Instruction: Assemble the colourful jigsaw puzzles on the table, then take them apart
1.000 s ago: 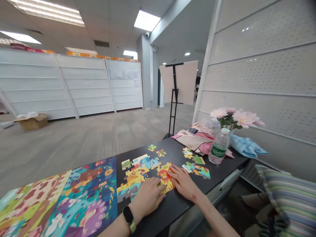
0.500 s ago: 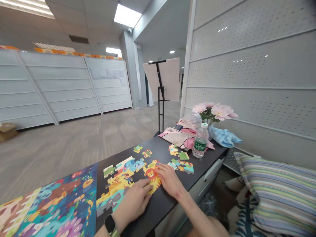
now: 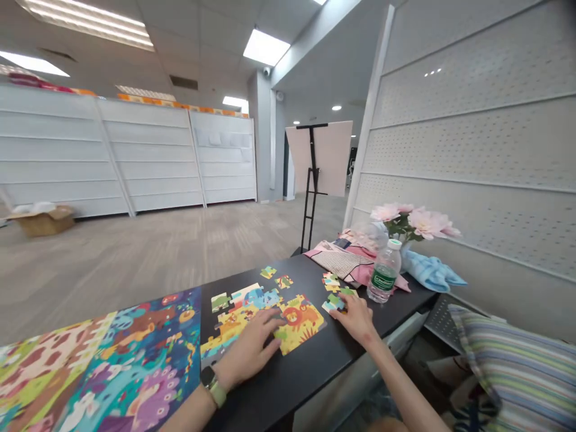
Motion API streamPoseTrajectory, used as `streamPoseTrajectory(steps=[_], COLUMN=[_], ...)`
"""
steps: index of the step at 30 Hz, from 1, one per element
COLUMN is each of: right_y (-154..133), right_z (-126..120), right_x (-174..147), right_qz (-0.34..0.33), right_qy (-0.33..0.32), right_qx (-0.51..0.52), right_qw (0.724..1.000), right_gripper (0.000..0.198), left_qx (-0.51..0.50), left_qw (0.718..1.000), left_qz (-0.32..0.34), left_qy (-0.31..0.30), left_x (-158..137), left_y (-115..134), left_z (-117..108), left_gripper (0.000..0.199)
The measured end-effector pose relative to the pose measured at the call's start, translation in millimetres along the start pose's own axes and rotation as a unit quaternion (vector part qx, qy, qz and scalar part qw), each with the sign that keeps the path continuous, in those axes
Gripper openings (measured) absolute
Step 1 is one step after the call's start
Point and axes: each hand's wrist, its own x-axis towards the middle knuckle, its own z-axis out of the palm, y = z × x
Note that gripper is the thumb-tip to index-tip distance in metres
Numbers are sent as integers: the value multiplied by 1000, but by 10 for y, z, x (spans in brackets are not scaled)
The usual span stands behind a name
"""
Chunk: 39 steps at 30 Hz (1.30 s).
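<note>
My left hand (image 3: 252,349), a watch on its wrist, lies with spread fingers on the partly joined jigsaw puzzle (image 3: 229,324). Its fingertips touch the left side of the joined lion section (image 3: 299,321), which shows a lion on yellow. Over at the right, my right hand (image 3: 359,321) is on loose puzzle pieces (image 3: 332,303), thumb and fingers apart; part of the pieces is hidden beneath it. More loose pieces (image 3: 284,281) lie behind the puzzle. A green-labelled water bottle (image 3: 384,273) stands just beyond my right hand.
A colourful illustrated sheet (image 3: 135,360) covers the left of the dark table (image 3: 292,390). Folded cloths (image 3: 342,261), pink flowers (image 3: 423,223) and a blue cloth (image 3: 434,271) are at the far right end. A striped cushion (image 3: 522,366) lies at right; an easel (image 3: 310,198) stands behind.
My right hand has left the lion section and moved right to the loose pieces. The lion section is now more fully visible. My left hand stays on the puzzle; the view has turned left.
</note>
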Motion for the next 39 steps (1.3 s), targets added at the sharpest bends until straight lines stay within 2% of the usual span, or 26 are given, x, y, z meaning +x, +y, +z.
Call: streamPoseTrajectory(steps=[3,8,12,16,20,24,28,34,39], right_y=[6,75,163,331,528,635,692,707,745], right_z=[22,104,157,-13,-252,-336,-426,-565,-640], right_x=[-33,-121,-74,208,527,647,553,188,109], right_qz=[-31,-40,-28,-3,1,-16,-22,-40,-1], right_qy=[-10,6,25,34,-16,-73,-99,-147,-154], right_qx=[23,52,-8,-32,-21,-10,3,35,54], right_qw=[999,998,999,999,1000,997,995,988,987], right_gripper=[51,52,53,56,51,48,48,48,47], left_qx=[-13,31,63,55,49,46,41,45,46], left_qw=[997,993,993,993,992,991,993,992,990], left_qz=[-52,-87,-89,-92,-104,-107,-97,-97,-105], left_qy=[59,67,53,47,51,57,61,60,80], left_x=[-262,-597,-600,-554,-562,-583,-591,-590,-610], left_y=[-259,-528,-492,-439,-453,-463,-457,-456,-535], left_z=[-191,-352,-328,-299,-325,-358,-353,-355,-486], left_gripper=[30,28,31,34,30,32,32,31,30])
